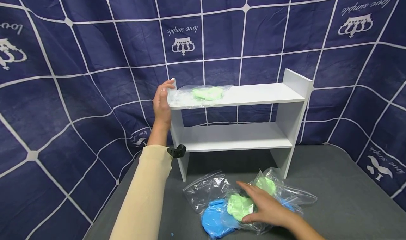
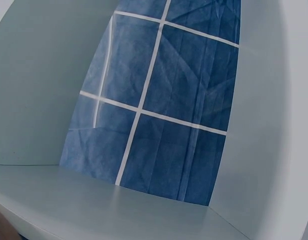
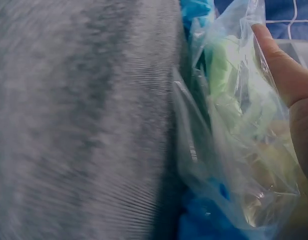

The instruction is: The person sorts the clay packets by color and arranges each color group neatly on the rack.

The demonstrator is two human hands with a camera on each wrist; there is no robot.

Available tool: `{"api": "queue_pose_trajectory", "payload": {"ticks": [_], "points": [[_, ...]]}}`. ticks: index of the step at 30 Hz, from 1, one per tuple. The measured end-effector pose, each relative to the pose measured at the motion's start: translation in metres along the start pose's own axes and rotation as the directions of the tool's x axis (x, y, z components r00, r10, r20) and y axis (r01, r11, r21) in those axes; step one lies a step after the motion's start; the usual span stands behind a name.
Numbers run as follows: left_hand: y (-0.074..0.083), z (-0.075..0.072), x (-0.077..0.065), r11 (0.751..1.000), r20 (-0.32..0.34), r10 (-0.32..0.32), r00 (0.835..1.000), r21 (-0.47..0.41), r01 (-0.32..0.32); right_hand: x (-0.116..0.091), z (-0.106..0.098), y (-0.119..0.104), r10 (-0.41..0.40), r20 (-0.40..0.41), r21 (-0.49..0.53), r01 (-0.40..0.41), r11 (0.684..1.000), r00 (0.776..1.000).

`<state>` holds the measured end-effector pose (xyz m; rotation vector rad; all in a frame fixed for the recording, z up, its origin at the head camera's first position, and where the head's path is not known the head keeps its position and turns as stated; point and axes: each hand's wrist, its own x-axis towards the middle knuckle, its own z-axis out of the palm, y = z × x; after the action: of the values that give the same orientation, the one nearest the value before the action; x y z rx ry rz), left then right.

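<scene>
My left hand (image 1: 162,104) grips the left side panel (image 1: 171,92) of a small white shelf (image 1: 241,137), fingers bent over the panel's edge. A clear bag with a light green lump (image 1: 207,93) lies on the top board beside it. My right hand (image 1: 269,204) is spread over a clear bag with a light green lump (image 1: 240,207), thumb and fingers apart at its sides. In the right wrist view, a finger (image 3: 281,60) lies along the clear plastic. The left wrist view looks through the shelf, with a bit of hand at the lower left corner.
Around my right hand lie a bag with a blue lump (image 1: 217,219), another light green lump (image 1: 265,185) in plastic and more blue partly hidden behind the hand. The shelf stands on a dark grey cloth (image 1: 342,190), in front of a navy curtain (image 1: 222,32) with white lines.
</scene>
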<state>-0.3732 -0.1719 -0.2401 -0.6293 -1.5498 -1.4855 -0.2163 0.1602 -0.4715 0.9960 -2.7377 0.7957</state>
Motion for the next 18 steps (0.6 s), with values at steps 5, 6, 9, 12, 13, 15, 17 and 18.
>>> {"api": "queue_pose_trajectory", "payload": {"ticks": [5, 6, 9, 12, 13, 15, 17, 18], "points": [[0.0, 0.001, 0.0, 1.0, 0.0, -0.01, 1.0, -0.003, 0.01, -0.002, 0.007, 0.002, -0.014, -0.014, -0.038, 0.013, 0.999, 1.0], [-0.001, 0.001, -0.001, 1.0, 0.002, -0.012, 1.0, -0.006, 0.012, -0.003, 0.008, 0.003, -0.016, -0.016, -0.047, 0.015, 0.999, 1.0], [-0.001, 0.002, -0.001, 1.0, 0.008, -0.011, 1.0, -0.011, 0.011, -0.003, 0.011, 0.004, -0.011, -0.015, -0.057, 0.011, 0.998, 1.0], [-0.001, 0.002, -0.001, 1.0, 0.004, -0.001, 1.0, -0.013, 0.001, -0.003, 0.013, 0.003, -0.005, -0.005, -0.082, 0.004, 0.997, 1.0], [-0.001, 0.002, -0.001, 1.0, 0.001, 0.004, 1.0, -0.014, -0.004, -0.003, 0.013, 0.003, -0.007, -0.002, -0.093, 0.007, 0.996, 1.0], [-0.002, 0.001, 0.0, 1.0, -0.003, 0.01, 1.0, -0.017, -0.01, -0.002, 0.013, 0.002, -0.017, 0.0, -0.118, 0.017, 0.993, 1.0], [-0.002, 0.001, 0.0, 1.0, -0.003, 0.013, 1.0, -0.015, -0.013, -0.002, 0.014, 0.002, -0.031, 0.0, -0.146, 0.031, 0.989, 1.0], [-0.002, 0.0, 0.0, 1.0, -0.002, 0.011, 1.0, -0.016, -0.011, -0.002, 0.014, 0.002, -0.037, 0.0, -0.158, 0.036, 0.987, 0.999]]}}
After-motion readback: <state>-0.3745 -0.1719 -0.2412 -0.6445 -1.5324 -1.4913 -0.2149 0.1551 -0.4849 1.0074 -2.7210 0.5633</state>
